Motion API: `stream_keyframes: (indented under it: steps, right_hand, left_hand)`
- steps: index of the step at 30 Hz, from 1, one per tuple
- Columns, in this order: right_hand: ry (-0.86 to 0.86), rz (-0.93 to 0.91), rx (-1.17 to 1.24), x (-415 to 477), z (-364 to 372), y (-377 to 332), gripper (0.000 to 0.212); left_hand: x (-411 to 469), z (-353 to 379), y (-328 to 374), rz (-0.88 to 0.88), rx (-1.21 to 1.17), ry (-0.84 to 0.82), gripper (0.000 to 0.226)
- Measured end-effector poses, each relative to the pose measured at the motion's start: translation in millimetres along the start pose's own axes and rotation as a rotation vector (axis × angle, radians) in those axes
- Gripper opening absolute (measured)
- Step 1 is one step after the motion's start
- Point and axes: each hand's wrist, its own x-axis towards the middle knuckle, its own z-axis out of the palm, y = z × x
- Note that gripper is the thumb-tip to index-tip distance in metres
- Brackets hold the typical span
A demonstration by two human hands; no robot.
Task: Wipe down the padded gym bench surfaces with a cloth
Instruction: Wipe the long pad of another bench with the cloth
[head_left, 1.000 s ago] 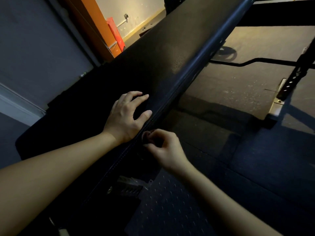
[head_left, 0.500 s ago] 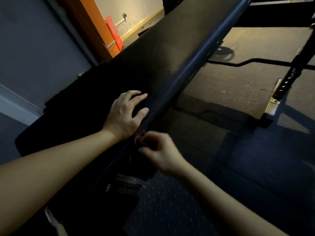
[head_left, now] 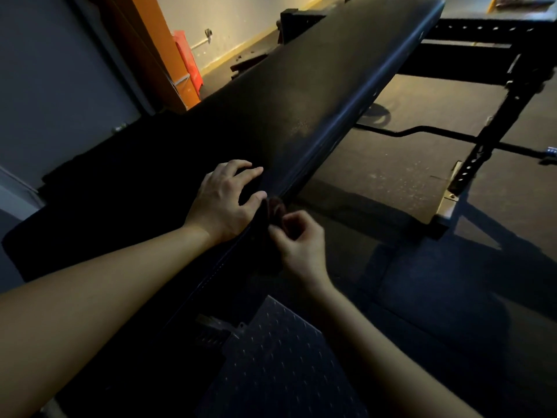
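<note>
Along the long, grainy black bench pad [head_left: 301, 95], the left hand [head_left: 223, 203] rests with fingers arched apart; at its rounded edge, the right hand [head_left: 301, 245] pinches a limp dark cloth [head_left: 262, 233].

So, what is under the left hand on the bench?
The left hand rests on the black bench pad, fingers arched. What looks like a dark cloth hangs over the edge by its thumb, and the right hand pinches it. Anything under the palm is hidden.
</note>
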Motion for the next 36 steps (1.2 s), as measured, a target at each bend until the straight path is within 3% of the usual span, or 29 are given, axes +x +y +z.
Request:
stream_keyframes:
  steps: [3, 6, 10, 15, 18, 25, 29, 36]
  right_hand:
    - [-0.276, 0.014, -0.152, -16, -6, 2, 0.014]
    - [-0.194, 0.128, -0.203, -1, -25, 1, 0.024]
    - [-0.134, 0.332, -0.075, 17, -58, -12, 0.025]
    - [-0.129, 0.162, -0.199, 51, -103, -30, 0.03]
    - [-0.066, 0.118, -0.104, 82, -129, -35, 0.038]
    - [-0.15, 0.029, -0.101, 189, -168, -10, 0.013]
    - [-0.11, 0.039, -0.062, 254, -209, -4, 0.019]
    - [0.055, 0.001, 0.031, 339, -232, -10, 0.019]
  left_hand:
    - [-1, -2, 2, -0.012, -0.011, -0.004, 0.067]
    - [-2, -4, 4, -0.012, -0.016, -0.02, 0.068]
    - [-3, -6, 4, -0.048, -0.015, -0.04, 0.073]
    - [1, -17, 17, -0.053, 0.075, -0.11, 0.066]
    - [23, -21, 37, -0.078, 0.187, -0.122, 0.061]
    - [146, 27, 103, -0.016, 0.2, -0.103, 0.067]
    - [204, 42, 109, 0.023, 0.258, -0.147, 0.073]
    - [208, 57, 100, -0.007, 0.183, -0.126, 0.068]
